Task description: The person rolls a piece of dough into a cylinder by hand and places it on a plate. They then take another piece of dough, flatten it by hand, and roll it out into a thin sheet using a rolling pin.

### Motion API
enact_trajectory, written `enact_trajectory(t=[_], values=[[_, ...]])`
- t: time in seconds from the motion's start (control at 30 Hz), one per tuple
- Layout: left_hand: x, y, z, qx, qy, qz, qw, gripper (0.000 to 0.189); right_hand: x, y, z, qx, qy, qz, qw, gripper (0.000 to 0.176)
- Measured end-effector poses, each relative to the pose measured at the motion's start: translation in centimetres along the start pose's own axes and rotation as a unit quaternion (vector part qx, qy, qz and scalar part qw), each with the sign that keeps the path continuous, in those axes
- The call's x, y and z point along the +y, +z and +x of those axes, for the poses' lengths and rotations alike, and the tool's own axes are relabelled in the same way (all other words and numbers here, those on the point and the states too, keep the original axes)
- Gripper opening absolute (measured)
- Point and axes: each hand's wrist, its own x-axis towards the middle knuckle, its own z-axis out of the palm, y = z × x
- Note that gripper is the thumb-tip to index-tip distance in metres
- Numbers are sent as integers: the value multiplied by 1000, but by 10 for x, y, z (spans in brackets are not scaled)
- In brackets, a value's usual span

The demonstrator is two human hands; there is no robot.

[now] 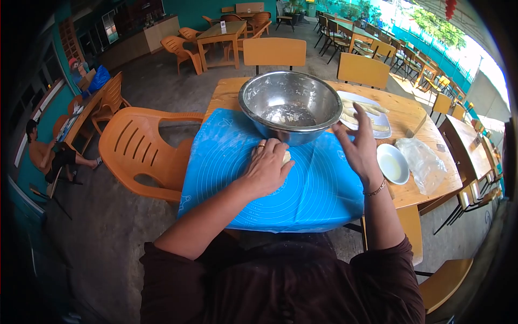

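My left hand (267, 163) is curled over a small piece of pale dough (286, 157), pressed down on the blue silicone mat (237, 194). Most of the dough is hidden under the palm. My right hand (359, 148) is raised with its fingers apart and nothing in it, just right of the large steel bowl (291, 129). That bowl stands at the back of the mat, its inner wall smeared with flour or dough. Behind my right hand is a white plate (384, 129) bearing several pale dough strips (372, 108).
A small white bowl (393, 163) with some liquid and a crumpled clear plastic bag (423, 162) lie on the wooden table (413, 119) at right. An orange plastic chair (143, 146) stands left. A person (46, 151) sits at far left. More tables and chairs stand behind.
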Motion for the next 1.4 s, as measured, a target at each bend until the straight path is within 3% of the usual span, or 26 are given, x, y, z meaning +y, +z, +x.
enact_trajectory(t=[0.03,0.07,0.1,0.17,0.23,0.33,0.53,0.73,0.9,1.03,1.2,1.4], values=[[-4,7,0,-24,2,-1,1000,49,-3,2,-1,-13,-154,-80,985,49],[-7,11,-2,-21,6,-2,1000,49,-5,4,-1,-25,-303,-159,939,52],[-9,14,-6,-26,-2,-1,1000,55,-1,10,-1,-73,-337,-239,908,49],[-10,9,-8,-61,-31,-23,997,71,6,27,11,-95,-328,-261,903,45],[-12,9,-10,-70,-33,-2,997,72,4,43,25,-108,-329,-275,897,31],[-17,15,-6,-85,-45,29,995,74,-8,69,47,-169,-314,-255,899,24],[-33,12,19,-139,-103,56,983,74,-39,110,75,-194,-349,-196,896,12],[-51,22,53,-152,-143,76,975,77,-81,68,107,-167,-418,-153,880,17],[-58,23,83,-164,-200,92,962,74,-107,23,118,-161,-405,-164,885,17],[-63,32,100,-159,-241,100,952,72,-104,23,115,-150,-408,-164,886,16],[-59,47,111,-125,-241,112,956,72,-104,47,109,-170,-404,-167,883,18],[-54,41,98,-163,-145,48,975,81,-97,93,117,-195,-411,-171,874,16]])
